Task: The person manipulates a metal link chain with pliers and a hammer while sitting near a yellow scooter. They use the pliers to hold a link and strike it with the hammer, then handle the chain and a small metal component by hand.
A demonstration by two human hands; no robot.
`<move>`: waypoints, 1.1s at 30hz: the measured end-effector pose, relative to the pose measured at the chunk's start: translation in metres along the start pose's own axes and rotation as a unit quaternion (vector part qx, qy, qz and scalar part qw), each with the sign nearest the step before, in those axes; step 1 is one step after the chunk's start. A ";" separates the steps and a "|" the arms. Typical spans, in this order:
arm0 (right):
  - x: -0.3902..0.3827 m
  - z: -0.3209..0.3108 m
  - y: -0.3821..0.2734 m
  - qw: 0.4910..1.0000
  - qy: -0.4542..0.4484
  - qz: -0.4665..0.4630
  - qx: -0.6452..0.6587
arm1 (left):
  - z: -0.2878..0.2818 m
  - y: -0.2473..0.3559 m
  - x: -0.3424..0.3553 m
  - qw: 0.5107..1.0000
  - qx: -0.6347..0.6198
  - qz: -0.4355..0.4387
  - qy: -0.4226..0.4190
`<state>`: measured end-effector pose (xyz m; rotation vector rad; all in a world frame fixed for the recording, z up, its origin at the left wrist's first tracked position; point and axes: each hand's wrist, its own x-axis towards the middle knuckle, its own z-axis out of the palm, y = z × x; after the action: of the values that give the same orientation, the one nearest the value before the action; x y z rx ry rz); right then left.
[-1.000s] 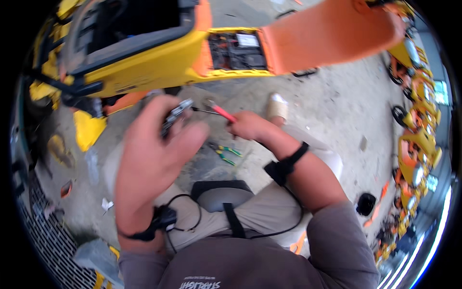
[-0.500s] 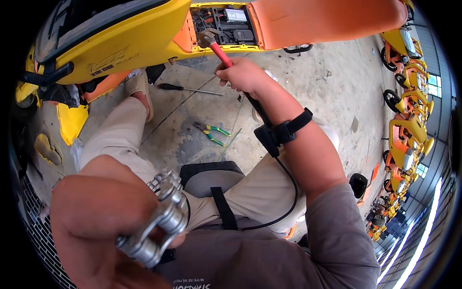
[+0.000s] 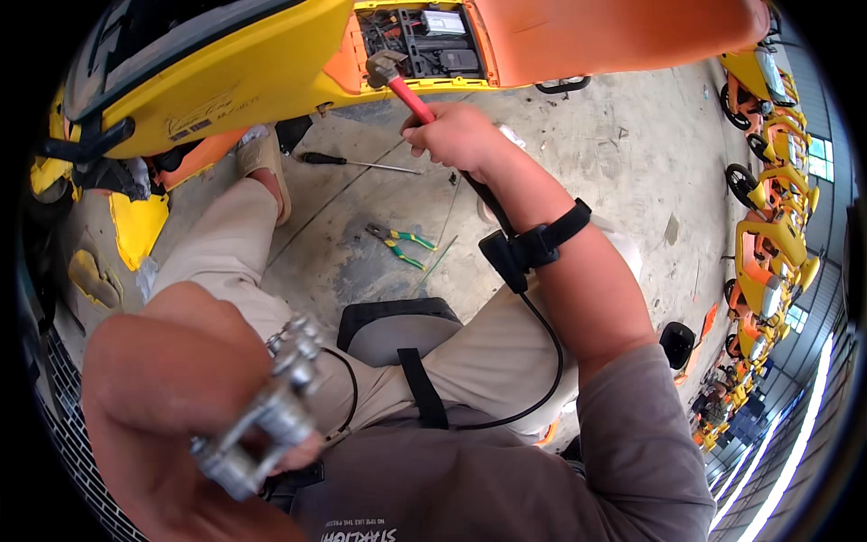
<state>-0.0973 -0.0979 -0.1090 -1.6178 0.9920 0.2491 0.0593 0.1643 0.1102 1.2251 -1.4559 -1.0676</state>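
Note:
My right hand (image 3: 456,140) is wrapped around the red handle of a hammer (image 3: 412,99). The hammer's worn metal head is up beside the lower edge of a yellow vehicle body (image 3: 226,90). Close to me at the lower left, my left hand (image 3: 302,450) grips a silver metal part with several round bosses (image 3: 262,429). That part is blurred and its kind is unclear; it hides most of the left fingers. On the floor between my legs lie green-and-yellow pliers (image 3: 400,244), spread apart. Beyond them is a black-handled screwdriver (image 3: 357,163).
An open compartment (image 3: 420,41) with black parts and wiring sits in the vehicle, beside an orange panel (image 3: 614,32). A yellow piece (image 3: 137,226) lies at the left. Several yellow-and-orange scooters (image 3: 763,262) line the right side. A black cable (image 3: 533,402) runs from my right forearm strap.
The silver part in my left hand has shifted left and slightly down, with the arm. My right hand and the hammer have barely moved.

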 end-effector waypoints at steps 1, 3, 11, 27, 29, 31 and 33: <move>0.003 0.003 -0.002 1.000 -0.002 -0.008 -0.002 | 0.002 -0.006 -0.011 0.997 -0.062 -0.011 0.038; 0.002 0.001 -0.004 1.000 -0.004 -0.003 -0.006 | 0.005 -0.010 -0.008 0.989 -0.123 -0.024 0.074; 0.001 0.002 -0.005 1.000 0.005 -0.027 0.002 | 0.005 -0.018 -0.001 0.988 -0.146 0.013 0.039; -0.068 -0.013 -0.065 0.972 0.076 -0.136 0.178 | 0.024 -0.085 0.060 0.920 -0.212 -0.206 0.257; -0.080 -0.019 -0.071 0.963 0.072 -0.176 0.192 | 0.024 -0.090 0.062 0.918 -0.239 -0.198 0.249; -0.088 -0.026 -0.078 0.961 0.050 -0.176 0.208 | 0.022 -0.095 0.065 0.912 -0.275 -0.193 0.235; -0.096 -0.030 -0.082 0.955 0.028 -0.176 0.238 | 0.023 -0.097 0.068 0.919 -0.270 -0.182 0.224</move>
<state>-0.1091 -0.0819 0.0198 -1.3252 0.7164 -0.2658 0.0494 0.0857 0.0191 1.2416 -0.5370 -1.2251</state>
